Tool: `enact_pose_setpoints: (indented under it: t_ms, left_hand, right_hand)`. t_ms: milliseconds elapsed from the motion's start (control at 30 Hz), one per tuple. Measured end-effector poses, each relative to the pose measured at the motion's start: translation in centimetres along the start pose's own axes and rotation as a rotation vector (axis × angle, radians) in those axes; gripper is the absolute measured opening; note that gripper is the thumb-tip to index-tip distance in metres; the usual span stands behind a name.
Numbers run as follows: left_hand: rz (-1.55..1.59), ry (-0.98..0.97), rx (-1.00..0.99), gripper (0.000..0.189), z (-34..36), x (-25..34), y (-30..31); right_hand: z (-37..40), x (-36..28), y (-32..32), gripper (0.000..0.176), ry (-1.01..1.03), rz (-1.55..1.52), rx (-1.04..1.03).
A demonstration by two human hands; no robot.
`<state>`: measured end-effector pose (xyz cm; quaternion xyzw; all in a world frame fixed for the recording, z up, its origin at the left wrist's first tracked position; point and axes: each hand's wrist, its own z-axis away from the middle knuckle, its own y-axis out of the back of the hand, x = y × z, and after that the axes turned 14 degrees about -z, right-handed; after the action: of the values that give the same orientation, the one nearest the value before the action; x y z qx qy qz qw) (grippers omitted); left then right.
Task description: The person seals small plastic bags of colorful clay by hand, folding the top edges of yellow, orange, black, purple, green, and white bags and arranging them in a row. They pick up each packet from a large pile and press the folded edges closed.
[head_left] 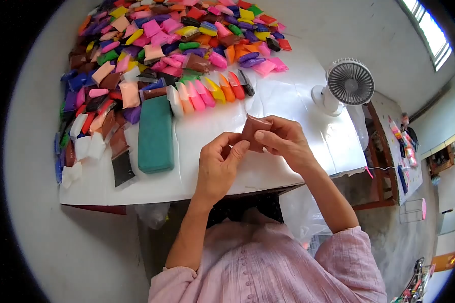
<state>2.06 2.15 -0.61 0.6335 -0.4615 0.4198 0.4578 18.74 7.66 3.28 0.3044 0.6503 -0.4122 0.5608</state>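
Note:
A small brown packet (253, 132) is held up between my two hands over the front of the white table. My left hand (220, 164) pinches its lower left side with thumb and fingers. On the other side, my right hand (285, 141) grips the packet, the thumb lying across its face. Behind them a row of coloured packets (212, 92) leans side by side, from white through orange, pink, yellow and red to black. To the left of my hands lies a green oblong block or case (155, 134).
A big heap of coloured packets (156, 40) covers the back and left of the white table (202, 174). At the right stands a small white fan (350, 83). White crumpled pieces (72, 174) lie near the left edge. A second table (412, 161) with items is further right.

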Motion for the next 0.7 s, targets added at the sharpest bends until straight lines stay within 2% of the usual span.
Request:
enact_pose_setpoints:
  t_ms: [133, 300, 400, 500, 633, 700]
  left_hand:
    - [-0.136, -0.032, -0.013, 0.019, 0.1, -0.1, 0.0]
    - [-0.127, 0.018, -0.072, 0.017, 0.0, 0.6, 0.0]
    - [-0.097, 0.0, -0.122, 0.017, 0.0, 0.5, -0.2]
    - [-0.093, -0.043, -0.165, 0.018, 0.0, -0.3, -0.2]
    - [-0.211, -0.066, -0.193, 0.023, 0.2, 0.4, 0.1]
    - [-0.121, -0.084, -0.098, 0.026, 0.0, 0.1, -0.2]
  right_hand:
    - [-0.2, 1.7, 0.9, 0.018, 0.08, -0.006, 0.006]
    - [0.3, 1.8, 1.4, 0.019, 0.12, 0.054, 0.03]
    - [0.6, 1.8, 1.4, 0.019, 0.071, -0.08, 0.008]
    - [0.8, 2.0, 0.6, 0.02, 0.125, -0.119, 0.016]
    - [0.6, 2.6, 1.7, 0.017, 0.294, 0.19, 0.027]
    - [0.8, 2.2, 0.7, 0.017, 0.535, 0.289, 0.085]
